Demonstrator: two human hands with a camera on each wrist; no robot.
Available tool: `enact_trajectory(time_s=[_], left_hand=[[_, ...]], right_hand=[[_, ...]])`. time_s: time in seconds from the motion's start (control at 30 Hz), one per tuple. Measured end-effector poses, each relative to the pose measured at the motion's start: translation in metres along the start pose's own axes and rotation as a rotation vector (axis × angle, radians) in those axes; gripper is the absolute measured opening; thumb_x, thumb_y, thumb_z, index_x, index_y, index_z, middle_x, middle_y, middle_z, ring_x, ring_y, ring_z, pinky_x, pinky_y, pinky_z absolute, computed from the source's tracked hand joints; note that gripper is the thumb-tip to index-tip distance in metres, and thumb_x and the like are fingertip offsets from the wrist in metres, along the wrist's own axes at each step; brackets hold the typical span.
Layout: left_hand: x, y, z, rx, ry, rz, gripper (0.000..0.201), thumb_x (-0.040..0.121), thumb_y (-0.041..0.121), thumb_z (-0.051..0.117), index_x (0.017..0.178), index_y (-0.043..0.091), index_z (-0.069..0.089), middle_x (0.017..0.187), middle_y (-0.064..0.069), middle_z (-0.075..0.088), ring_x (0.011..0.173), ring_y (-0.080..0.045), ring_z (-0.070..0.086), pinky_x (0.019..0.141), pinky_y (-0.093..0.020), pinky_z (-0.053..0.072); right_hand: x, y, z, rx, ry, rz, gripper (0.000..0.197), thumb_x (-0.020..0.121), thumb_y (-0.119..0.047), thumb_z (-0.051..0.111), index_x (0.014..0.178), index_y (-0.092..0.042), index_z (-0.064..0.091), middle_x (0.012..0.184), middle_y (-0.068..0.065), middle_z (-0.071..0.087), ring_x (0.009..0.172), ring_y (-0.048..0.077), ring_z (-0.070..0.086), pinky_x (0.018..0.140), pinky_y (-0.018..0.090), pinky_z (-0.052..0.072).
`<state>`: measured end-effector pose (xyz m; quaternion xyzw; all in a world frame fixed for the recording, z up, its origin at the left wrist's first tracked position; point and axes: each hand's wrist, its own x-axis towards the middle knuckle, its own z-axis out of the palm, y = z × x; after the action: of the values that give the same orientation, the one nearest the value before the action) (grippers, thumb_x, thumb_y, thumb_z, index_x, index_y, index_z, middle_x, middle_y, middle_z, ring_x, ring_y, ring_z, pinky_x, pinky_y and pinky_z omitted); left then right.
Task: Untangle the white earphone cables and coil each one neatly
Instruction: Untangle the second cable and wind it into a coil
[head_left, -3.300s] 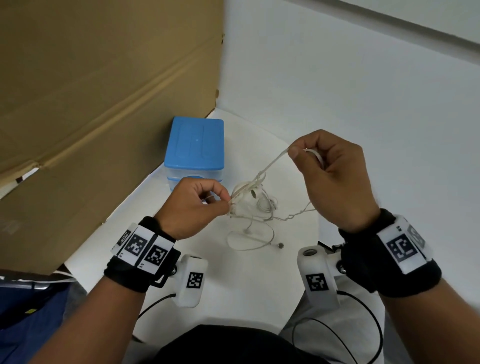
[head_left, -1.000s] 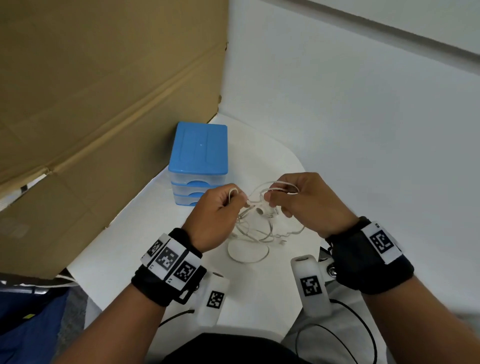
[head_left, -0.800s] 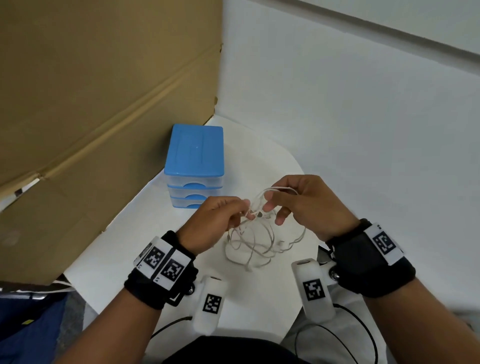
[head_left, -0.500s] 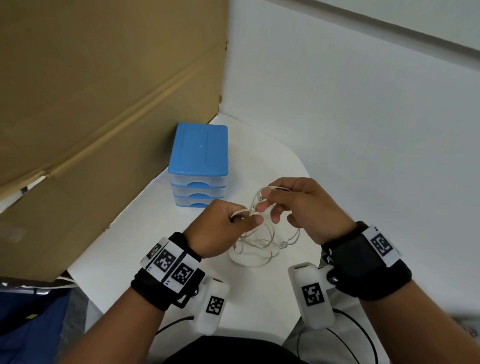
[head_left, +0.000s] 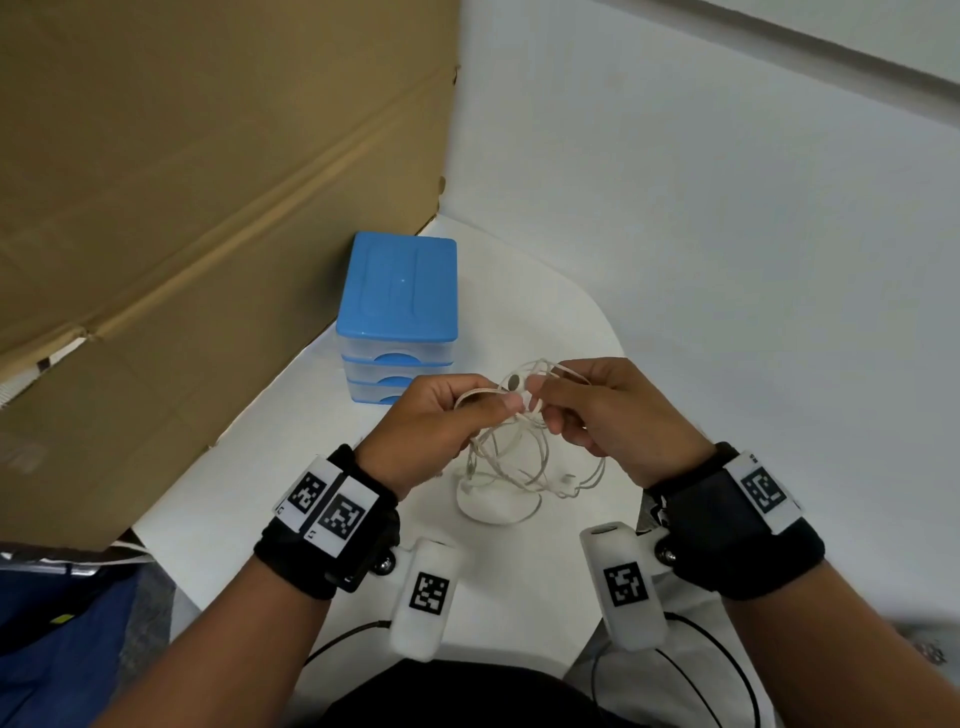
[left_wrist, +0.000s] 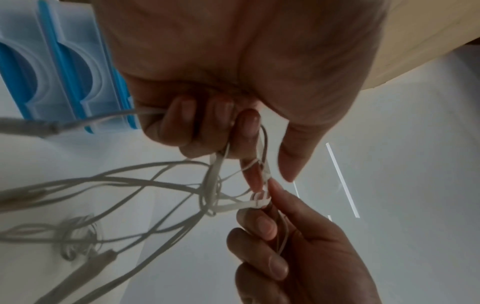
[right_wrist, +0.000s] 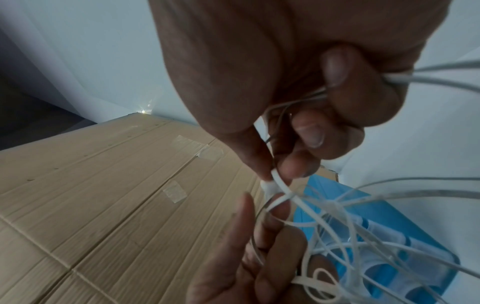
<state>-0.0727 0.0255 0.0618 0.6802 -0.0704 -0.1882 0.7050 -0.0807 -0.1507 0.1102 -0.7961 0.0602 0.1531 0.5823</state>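
Observation:
A tangle of white earphone cables (head_left: 519, 457) hangs between my two hands above the white table (head_left: 249, 499). My left hand (head_left: 441, 431) holds a bunch of strands in its curled fingers (left_wrist: 179, 125). My right hand (head_left: 602, 410) pinches a white earbud stem (right_wrist: 270, 187) between thumb and forefinger, right against the left fingertips. An earbud (head_left: 515, 383) shows at the top of the bunch. Loose loops (left_wrist: 116, 185) sag down, and one coil (head_left: 496, 506) lies on the table beneath.
A small blue-topped drawer unit (head_left: 400, 317) stands just behind the hands. A large cardboard sheet (head_left: 182, 208) walls off the left side. White wall panels (head_left: 727, 234) close the back and right. The table edge curves close to my right wrist.
Earlier the cable was stretched taut between hands held apart; the hands have come together. Over the last second both hands kept working the same bunch, with the loops shifting slightly.

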Motion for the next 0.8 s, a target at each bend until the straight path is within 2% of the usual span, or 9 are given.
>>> enact_trajectory(time_s=[0.07, 0.13, 0.3, 0.43, 0.5, 0.6, 0.63, 0.73, 0.8], left_hand=[[0.000, -0.002, -0.001, -0.012, -0.002, -0.010, 0.013, 0.084, 0.019, 0.071, 0.071, 0.017, 0.069, 0.052, 0.008, 0.040, 0.048, -0.007, 0.030, 0.047, -0.018, 0.026], [0.002, -0.003, -0.003, -0.084, -0.006, -0.050, 0.013, 0.077, 0.018, 0.067, 0.065, 0.015, 0.062, 0.055, 0.002, 0.031, 0.049, -0.010, 0.024, 0.047, -0.020, 0.020], [0.003, -0.002, -0.005, -0.164, -0.017, -0.061, 0.019, 0.073, 0.014, 0.058, 0.060, 0.013, 0.046, 0.052, 0.002, 0.029, 0.055, -0.017, 0.014, 0.052, -0.031, 0.011], [0.003, -0.002, -0.005, -0.090, 0.000, -0.058, 0.027, 0.086, 0.011, 0.054, 0.060, 0.013, 0.053, 0.053, 0.000, 0.032, 0.050, -0.013, 0.020, 0.054, -0.034, 0.012], [0.003, -0.001, -0.006, -0.069, 0.030, -0.053, 0.034, 0.092, 0.009, 0.049, 0.061, 0.015, 0.059, 0.052, 0.000, 0.033, 0.048, -0.012, 0.022, 0.052, -0.032, 0.012], [0.004, 0.000, -0.008, -0.063, 0.075, -0.028, 0.036, 0.096, 0.013, 0.049, 0.062, 0.016, 0.062, 0.052, 0.001, 0.032, 0.047, -0.011, 0.023, 0.047, -0.025, 0.016], [0.004, 0.002, -0.008, -0.064, 0.083, -0.017, 0.035, 0.096, 0.015, 0.050, 0.064, 0.015, 0.063, 0.051, 0.002, 0.032, 0.048, -0.011, 0.023, 0.045, -0.022, 0.018], [0.004, 0.004, -0.009, -0.058, 0.096, 0.011, 0.031, 0.095, 0.018, 0.053, 0.067, 0.012, 0.066, 0.051, 0.004, 0.031, 0.050, -0.011, 0.023, 0.045, -0.020, 0.019], [0.002, 0.006, -0.008, -0.039, 0.106, 0.026, 0.028, 0.095, 0.020, 0.055, 0.073, 0.010, 0.069, 0.051, 0.004, 0.032, 0.050, -0.011, 0.025, 0.046, -0.021, 0.020]], right_hand=[[0.001, 0.003, -0.001, -0.026, 0.014, -0.022, 0.035, 0.094, -0.016, 0.061, 0.061, -0.008, 0.057, 0.052, 0.002, 0.051, 0.039, 0.003, 0.037, 0.039, 0.010, 0.028], [0.003, 0.005, -0.004, -0.025, 0.035, -0.044, 0.028, 0.092, -0.015, 0.064, 0.065, -0.011, 0.060, 0.055, 0.004, 0.052, 0.043, 0.006, 0.038, 0.041, 0.012, 0.029], [-0.003, 0.004, -0.012, 0.028, 0.033, -0.145, 0.012, 0.091, -0.005, 0.063, 0.082, 0.002, 0.064, 0.066, 0.011, 0.055, 0.039, 0.002, 0.039, 0.041, 0.009, 0.028], [-0.006, 0.003, -0.011, -0.032, 0.089, -0.270, 0.012, 0.089, -0.005, 0.068, 0.086, 0.007, 0.066, 0.083, 0.015, 0.069, 0.046, -0.002, 0.052, 0.048, 0.007, 0.035], [-0.008, -0.001, -0.013, 0.028, 0.074, -0.275, 0.010, 0.089, -0.001, 0.065, 0.084, 0.007, 0.063, 0.079, 0.019, 0.069, 0.038, 0.000, 0.047, 0.043, 0.006, 0.032], [-0.011, -0.003, -0.017, 0.020, -0.012, -0.242, 0.007, 0.089, -0.006, 0.066, 0.088, 0.001, 0.065, 0.065, 0.015, 0.067, 0.034, 0.003, 0.034, 0.040, 0.010, 0.028], [-0.012, -0.003, -0.018, -0.023, -0.032, -0.241, 0.007, 0.089, -0.008, 0.067, 0.090, -0.001, 0.068, 0.062, 0.013, 0.067, 0.037, 0.006, 0.036, 0.044, 0.013, 0.031], [-0.014, -0.001, -0.020, -0.119, -0.063, -0.251, 0.009, 0.091, -0.014, 0.067, 0.087, -0.008, 0.073, 0.060, 0.007, 0.069, 0.053, 0.031, 0.044, 0.057, 0.028, 0.037], [-0.014, -0.001, -0.019, -0.149, -0.078, -0.241, 0.010, 0.091, -0.014, 0.067, 0.086, -0.008, 0.073, 0.059, 0.005, 0.069, 0.053, 0.028, 0.039, 0.051, 0.025, 0.034]])
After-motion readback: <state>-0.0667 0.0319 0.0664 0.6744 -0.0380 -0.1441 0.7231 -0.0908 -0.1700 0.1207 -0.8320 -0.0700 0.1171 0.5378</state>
